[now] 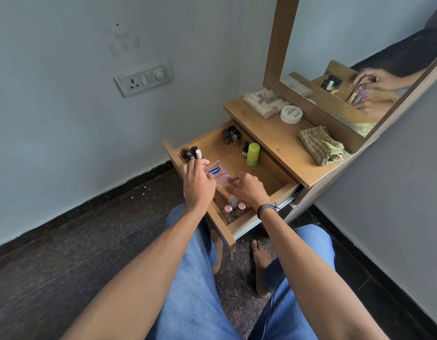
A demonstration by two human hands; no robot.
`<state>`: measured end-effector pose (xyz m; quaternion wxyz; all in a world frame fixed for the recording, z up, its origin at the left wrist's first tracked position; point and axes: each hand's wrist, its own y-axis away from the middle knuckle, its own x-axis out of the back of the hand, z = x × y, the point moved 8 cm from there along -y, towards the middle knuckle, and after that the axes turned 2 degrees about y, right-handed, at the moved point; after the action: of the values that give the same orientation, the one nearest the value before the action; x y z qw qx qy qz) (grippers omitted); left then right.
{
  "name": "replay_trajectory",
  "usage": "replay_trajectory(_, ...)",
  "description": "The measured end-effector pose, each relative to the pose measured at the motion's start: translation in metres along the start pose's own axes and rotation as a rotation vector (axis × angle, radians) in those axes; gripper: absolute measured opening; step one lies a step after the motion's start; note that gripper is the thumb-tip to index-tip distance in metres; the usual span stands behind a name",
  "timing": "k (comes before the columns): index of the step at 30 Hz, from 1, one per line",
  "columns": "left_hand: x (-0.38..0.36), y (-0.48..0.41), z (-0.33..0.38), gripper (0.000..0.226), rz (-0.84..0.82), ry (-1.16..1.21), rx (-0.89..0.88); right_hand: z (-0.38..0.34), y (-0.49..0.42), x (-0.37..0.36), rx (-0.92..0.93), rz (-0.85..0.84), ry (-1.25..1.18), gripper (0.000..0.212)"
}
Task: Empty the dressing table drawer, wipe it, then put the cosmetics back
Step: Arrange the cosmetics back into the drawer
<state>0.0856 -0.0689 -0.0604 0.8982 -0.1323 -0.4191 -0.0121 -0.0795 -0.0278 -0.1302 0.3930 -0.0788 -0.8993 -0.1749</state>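
The right hand (249,190) is curling its fingers and thumb down over the lower end of the pink tube (216,174) and seems to be pinching it where it is lying inside the open drawer (269,175). The left hand (196,182) is hanging just left of that grip with its fingers bent. I cannot tell whether it is holding the white stick (199,153) just past its fingertips.

Several things are looking risky from here:
- The nail polish bottles (234,210) are standing right under the gripping wrist, so a careless pull back could be knocking them over.
- The black tubes (188,153) are crowding upright beside the white stick, and a nudge from the left fingers could be toppling the row.
- A yellowish tube seems to be lying under the pink one (mostly hidden), and it could be sliding along if the pinch drags.
- The green bottle (253,154) and the small dark bottle (245,149) are standing beyond the grip, well apart from it and in less danger.

The checked cloth (320,146) is lying folded on the tabletop, beyond and to the right of the grip.

For writing, the pink tube is showing "Vaseline" in white on a blue badge. Beneath it is a fragment reading "uta-Hya", with its start covered by the left hand. The white jar (291,114) is carrying dark print too small to read.
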Motion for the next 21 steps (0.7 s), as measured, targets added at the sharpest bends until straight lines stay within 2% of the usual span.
replay_trajectory(12, -0.001, -0.002, -0.001, 0.032, 0.002, 0.01, 0.003, 0.0, -0.002, -0.002, -0.024, -0.005, -0.009, 0.044)
replay_trajectory(17, 0.0, -0.003, -0.002, 0.034, 0.025, 0.074, 0.01, 0.001, -0.001, 0.004, -0.053, 0.065, -0.044, 0.049)
replay_trajectory(21, 0.002, -0.001, -0.003, 0.034, 0.059, 0.096, 0.003, 0.001, 0.002, 0.01, -0.035, 0.154, -0.06, 0.041)
